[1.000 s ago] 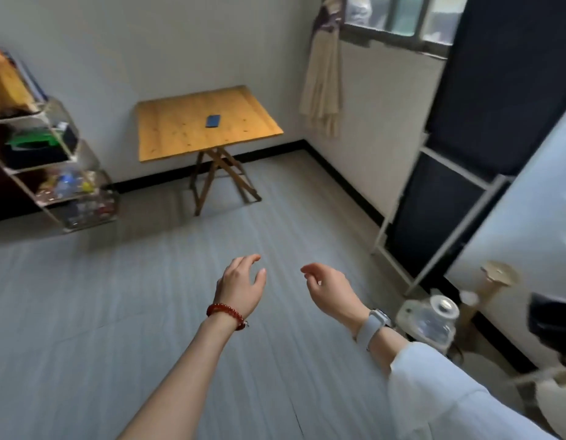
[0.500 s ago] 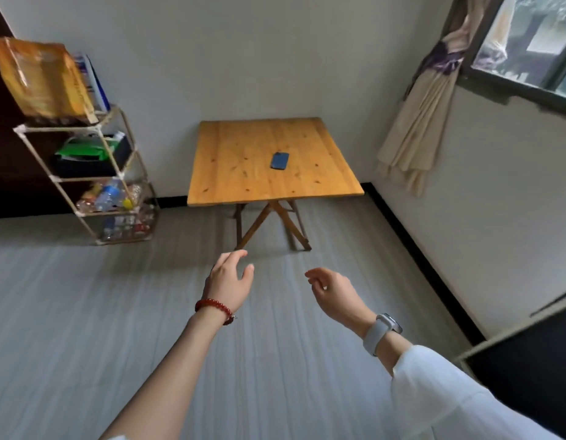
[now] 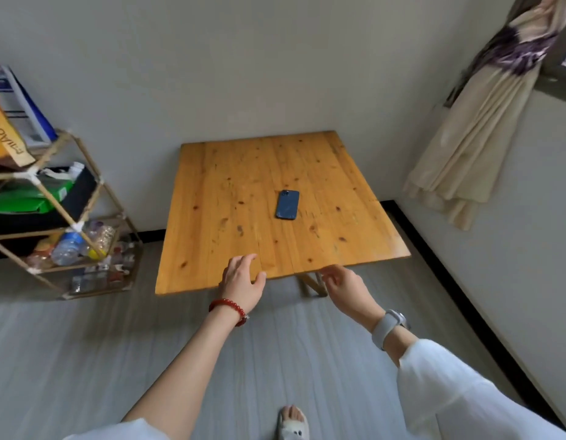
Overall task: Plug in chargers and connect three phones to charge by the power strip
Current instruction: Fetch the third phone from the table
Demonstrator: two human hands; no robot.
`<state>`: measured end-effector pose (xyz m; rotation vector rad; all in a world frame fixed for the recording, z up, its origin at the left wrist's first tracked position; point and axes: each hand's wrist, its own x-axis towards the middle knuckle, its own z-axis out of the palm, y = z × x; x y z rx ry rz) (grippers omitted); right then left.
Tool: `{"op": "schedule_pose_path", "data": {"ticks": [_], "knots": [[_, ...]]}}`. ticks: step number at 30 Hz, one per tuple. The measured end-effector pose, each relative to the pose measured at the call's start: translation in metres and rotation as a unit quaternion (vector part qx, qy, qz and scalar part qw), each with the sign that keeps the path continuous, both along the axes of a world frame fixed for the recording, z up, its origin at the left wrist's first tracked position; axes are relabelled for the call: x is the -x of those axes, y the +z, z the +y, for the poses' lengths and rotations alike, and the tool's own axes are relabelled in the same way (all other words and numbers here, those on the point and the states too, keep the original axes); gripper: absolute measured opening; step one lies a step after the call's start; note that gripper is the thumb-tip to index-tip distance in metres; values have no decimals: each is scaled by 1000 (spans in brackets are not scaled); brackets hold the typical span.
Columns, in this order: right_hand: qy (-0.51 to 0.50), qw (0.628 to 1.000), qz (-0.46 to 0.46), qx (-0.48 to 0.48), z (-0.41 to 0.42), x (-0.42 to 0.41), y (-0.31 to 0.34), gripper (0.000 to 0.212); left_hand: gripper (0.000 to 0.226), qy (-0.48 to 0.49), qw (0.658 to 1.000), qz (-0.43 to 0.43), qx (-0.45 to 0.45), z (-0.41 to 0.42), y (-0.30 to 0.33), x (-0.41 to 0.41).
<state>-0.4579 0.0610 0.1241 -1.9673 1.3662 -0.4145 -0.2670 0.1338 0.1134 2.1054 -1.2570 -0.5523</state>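
While both arms reached forward, the left hand point(image 3: 242, 282) was over the near edge of the wooden desk point(image 3: 231, 198), its fingers relaxed and slightly spread, and it held nothing. The right hand point(image 3: 343, 285) was just beside that same edge, a little to the right, with loosely bent fingers, and it held nothing too. I could not tell if either hand really touched the wood. One dark blue phone point(image 3: 287, 204) lay flat with its back up near the middle of the desk, well apart from both hands. A red bead bracelet point(image 3: 228, 307) was on the left wrist and a watch with a grey strap point(image 3: 388, 327) on the right wrist. At the left stood a rack point(image 3: 69, 198) with bottles and boxes. A beige curtain point(image 3: 475, 131) hung at the right wall. One foot in a slipper point(image 3: 291, 422) stood on the grey floor point(image 3: 69, 360).
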Motion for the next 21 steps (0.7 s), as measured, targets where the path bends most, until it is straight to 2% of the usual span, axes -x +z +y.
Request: {"op": "schedule_pose_path", "data": {"ticks": [7,12,18,21], "knots": [[1,996,53,-67,-136,-93,-32,37,46,25,996,4,-82,-120,-34,-92],[-47,992,73,-86,-210,-149,-66,37,49,16,985,5,-172,-197,-80,-146],[-129,977,130,-115,-284,-207,-121,35,55,-48,972,-14,-229,-293,-141,-196],[-169,962,156,-150,-314,-231,-142,37,63,-95,966,-67,-232,-326,-162,-216]]}}
